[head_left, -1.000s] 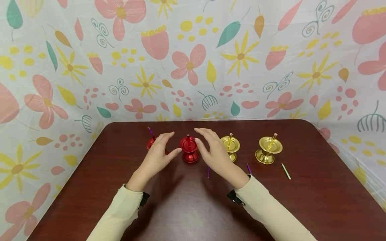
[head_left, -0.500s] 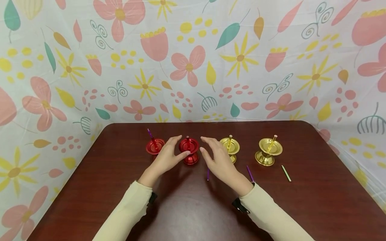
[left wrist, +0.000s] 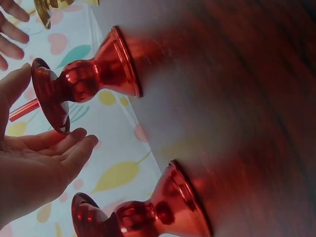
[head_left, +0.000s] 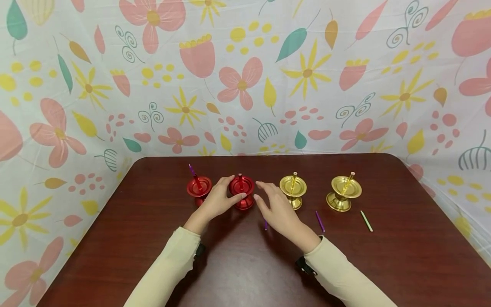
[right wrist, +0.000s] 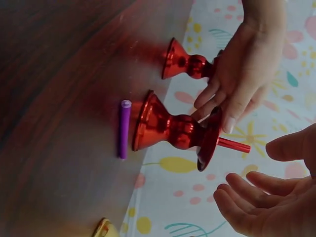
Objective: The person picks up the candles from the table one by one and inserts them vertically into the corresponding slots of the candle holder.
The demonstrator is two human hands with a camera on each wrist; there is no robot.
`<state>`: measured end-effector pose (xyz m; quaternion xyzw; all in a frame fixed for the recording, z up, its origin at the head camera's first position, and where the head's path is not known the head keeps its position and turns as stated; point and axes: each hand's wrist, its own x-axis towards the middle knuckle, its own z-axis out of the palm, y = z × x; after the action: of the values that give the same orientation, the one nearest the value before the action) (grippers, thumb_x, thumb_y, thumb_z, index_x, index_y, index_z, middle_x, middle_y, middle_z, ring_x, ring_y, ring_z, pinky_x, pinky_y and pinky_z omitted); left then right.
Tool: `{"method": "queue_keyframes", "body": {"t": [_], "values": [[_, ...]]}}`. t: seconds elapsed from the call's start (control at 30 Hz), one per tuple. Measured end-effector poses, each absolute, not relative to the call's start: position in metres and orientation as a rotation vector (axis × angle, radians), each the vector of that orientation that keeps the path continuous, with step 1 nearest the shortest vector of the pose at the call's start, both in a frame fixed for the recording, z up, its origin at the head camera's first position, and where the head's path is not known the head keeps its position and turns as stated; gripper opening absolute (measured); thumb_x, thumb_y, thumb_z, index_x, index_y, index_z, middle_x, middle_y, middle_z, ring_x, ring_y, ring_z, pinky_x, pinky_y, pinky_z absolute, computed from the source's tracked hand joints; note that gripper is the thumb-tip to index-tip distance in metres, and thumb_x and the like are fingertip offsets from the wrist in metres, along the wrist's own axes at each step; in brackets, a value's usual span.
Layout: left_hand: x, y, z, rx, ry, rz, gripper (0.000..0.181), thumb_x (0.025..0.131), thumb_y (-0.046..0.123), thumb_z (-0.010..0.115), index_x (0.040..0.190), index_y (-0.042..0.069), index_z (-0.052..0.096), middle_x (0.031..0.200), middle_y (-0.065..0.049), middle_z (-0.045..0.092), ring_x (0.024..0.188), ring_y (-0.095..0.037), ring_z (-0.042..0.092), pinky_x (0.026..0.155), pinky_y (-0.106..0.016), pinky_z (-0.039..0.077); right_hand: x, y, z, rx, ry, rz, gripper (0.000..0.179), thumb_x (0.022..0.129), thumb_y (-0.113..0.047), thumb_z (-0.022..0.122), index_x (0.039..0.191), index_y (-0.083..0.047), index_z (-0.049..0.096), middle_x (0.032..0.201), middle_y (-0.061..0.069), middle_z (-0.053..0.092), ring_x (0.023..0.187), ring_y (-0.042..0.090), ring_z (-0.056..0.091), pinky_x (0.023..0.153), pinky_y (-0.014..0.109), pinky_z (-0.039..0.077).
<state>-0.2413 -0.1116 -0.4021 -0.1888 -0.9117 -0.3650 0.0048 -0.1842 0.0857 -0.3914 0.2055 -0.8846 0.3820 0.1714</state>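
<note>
Your left grip (head_left: 216, 200) has slid rightward to the dish of the shiny red metallic pedestal holder (head_left: 247, 189) ahead of it, uncovering the similar red holder (head_left: 203, 187) on its left. Your right grip (head_left: 281, 209) has dropped, its fingertips now just right of that first dish instead of overlapping its edge; the slim purple stick (head_left: 320, 221) beyond its wrist now shows whole.

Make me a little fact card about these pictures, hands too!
Left hand: open, beside the right shiny red metal candle holder; contact unclear
Right hand: open, apart from it
Left shiny red metal candle holder: bears slim purple candle
Farther right: two gold metal candle holders
Loose on glossy brown table: two slim purple candles, one pale green candle
</note>
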Motion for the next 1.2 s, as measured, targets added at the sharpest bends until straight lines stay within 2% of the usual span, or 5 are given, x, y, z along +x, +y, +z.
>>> {"method": "queue_keyframes", "body": {"t": [0.43, 0.73, 0.87, 0.97, 1.2], "values": [[-0.244, -0.111, -0.401, -0.584, -2.88, -1.124, 0.073, 0.086, 0.032, 0.073, 0.14, -0.005, 0.041, 0.134, -0.022, 0.049, 0.123, -0.034, 0.05, 0.101, -0.046, 0.042, -0.188, 0.088, -0.408, 0.51, -2.756, 0.813, 0.038, 0.089, -0.014, 0.068, 0.117, 0.009, 0.059, 0.107, 0.022, 0.062, 0.1, 0.039, 0.059, 0.087, 0.051, 0.049], [-0.243, -0.11, -0.401, -0.57, -2.893, -1.124, 0.072, 0.087, 0.032, 0.073, 0.141, -0.004, 0.041, 0.134, -0.021, 0.049, 0.123, -0.032, 0.05, 0.101, -0.045, 0.043, -0.185, 0.091, -0.413, 0.53, -2.82, 0.755, 0.033, 0.086, -0.011, 0.071, 0.107, 0.012, 0.061, 0.099, 0.023, 0.062, 0.1, 0.044, 0.059, 0.099, 0.059, 0.038], [-0.242, -0.108, -0.401, -0.565, -2.905, -1.12, 0.072, 0.087, 0.032, 0.073, 0.141, -0.004, 0.041, 0.135, -0.021, 0.049, 0.123, -0.031, 0.05, 0.101, -0.045, 0.043, -0.183, 0.093, -0.414, 0.527, -2.839, 0.699, 0.031, 0.083, -0.011, 0.073, 0.105, 0.009, 0.062, 0.093, 0.018, 0.062, 0.091, 0.039, 0.06, 0.085, 0.05, 0.048], [-0.242, -0.109, -0.4, -0.568, -2.904, -1.112, 0.072, 0.086, 0.032, 0.073, 0.141, -0.004, 0.041, 0.133, -0.02, 0.049, 0.122, -0.031, 0.05, 0.101, -0.044, 0.043, -0.183, 0.094, -0.415, 0.548, -2.852, 0.619, 0.031, 0.082, -0.013, 0.075, 0.101, 0.007, 0.062, 0.086, 0.014, 0.06, 0.084, 0.034, 0.058, 0.074, 0.046, 0.05], [-0.242, -0.11, -0.399, -0.573, -2.893, -1.099, 0.072, 0.086, 0.031, 0.073, 0.139, -0.006, 0.042, 0.131, -0.021, 0.051, 0.12, -0.032, 0.051, 0.101, -0.044, 0.043, -0.185, 0.094, -0.416, 0.57, -2.926, 0.394, 0.029, 0.079, -0.02, 0.079, 0.088, 0.001, 0.061, 0.078, 0.011, 0.056, 0.082, 0.035, 0.058, 0.067, 0.045, 0.05]]}}
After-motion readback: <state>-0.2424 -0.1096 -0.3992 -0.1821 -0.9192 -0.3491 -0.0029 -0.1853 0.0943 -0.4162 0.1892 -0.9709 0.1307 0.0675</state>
